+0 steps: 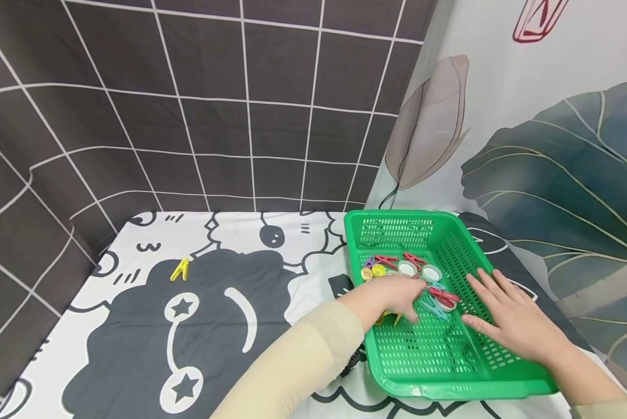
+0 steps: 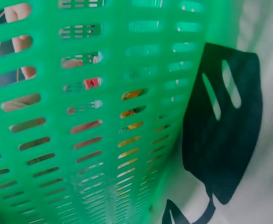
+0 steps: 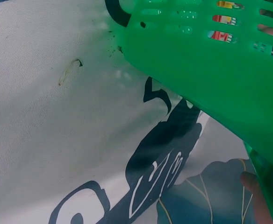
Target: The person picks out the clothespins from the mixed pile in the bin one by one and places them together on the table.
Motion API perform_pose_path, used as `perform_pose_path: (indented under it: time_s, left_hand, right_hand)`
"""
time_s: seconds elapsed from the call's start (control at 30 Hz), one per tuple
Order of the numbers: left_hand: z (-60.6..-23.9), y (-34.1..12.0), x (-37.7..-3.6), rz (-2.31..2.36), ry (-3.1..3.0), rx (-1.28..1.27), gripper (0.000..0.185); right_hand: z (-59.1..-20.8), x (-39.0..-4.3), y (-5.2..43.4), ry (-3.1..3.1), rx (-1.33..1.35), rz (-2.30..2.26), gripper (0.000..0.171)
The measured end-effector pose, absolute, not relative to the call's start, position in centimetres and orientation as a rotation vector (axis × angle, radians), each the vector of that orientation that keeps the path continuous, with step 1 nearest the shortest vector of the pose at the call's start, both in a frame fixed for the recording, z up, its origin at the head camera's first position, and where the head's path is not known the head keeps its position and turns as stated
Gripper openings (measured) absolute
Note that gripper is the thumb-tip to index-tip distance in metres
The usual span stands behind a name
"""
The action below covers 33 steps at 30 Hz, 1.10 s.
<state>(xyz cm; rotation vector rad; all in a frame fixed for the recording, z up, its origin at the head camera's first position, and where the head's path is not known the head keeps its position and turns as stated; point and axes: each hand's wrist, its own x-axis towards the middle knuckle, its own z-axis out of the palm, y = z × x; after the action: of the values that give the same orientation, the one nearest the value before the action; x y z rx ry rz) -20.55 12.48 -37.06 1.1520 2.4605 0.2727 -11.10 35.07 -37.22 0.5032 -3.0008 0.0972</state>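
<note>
A green plastic basket with slotted walls stands at the right of the cloth. Inside lie red clothespins, light blue clothespins, round white-topped pieces and yellow discs. My left hand reaches over the near left wall into the pile; its fingertips are partly hidden and I cannot tell whether it holds anything. My right hand rests on the right wall, fingers spread and straight. Both wrist views mostly show the basket's outside, with slotted wall and green side.
A yellow clothespin lies alone on the patterned cloth, left of the basket. Behind the cloth hangs a dark gridded curtain. A leaf-printed sheet hangs at the right, close to the basket's far side.
</note>
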Motion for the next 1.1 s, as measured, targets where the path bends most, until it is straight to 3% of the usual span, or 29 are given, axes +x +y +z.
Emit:
perform_pose_path:
  time_s: [0.13, 0.37, 0.6, 0.8, 1.1]
  left_hand:
    - [-37.4, 12.8, -20.5, 0.230, 2.414, 1.047, 0.073]
    - [-37.5, 13.3, -20.5, 0.114, 2.401, 1.078, 0.081]
    - [-37.5, 13.2, -20.2, 0.038, 2.383, 1.088, 0.079]
    - [-38.1, 13.2, -19.8, 0.056, 2.367, 0.993, 0.087]
    - [-38.0, 13.0, -19.6, -0.045, 2.332, 1.099, 0.083]
  right_hand:
    - [-37.1, -10.9, 35.1, -3.013, 0.490, 0.100, 0.081]
    - [-36.8, -10.7, 35.4, -2.992, 0.490, 0.072, 0.082]
    - [-36.9, -11.0, 35.4, -2.990, 0.498, 0.077, 0.082]
    - [-37.3, -11.0, 35.2, -2.992, 0.509, 0.088, 0.081]
    - [-37.4, -11.0, 35.0, -2.979, 0.513, 0.101, 0.082]
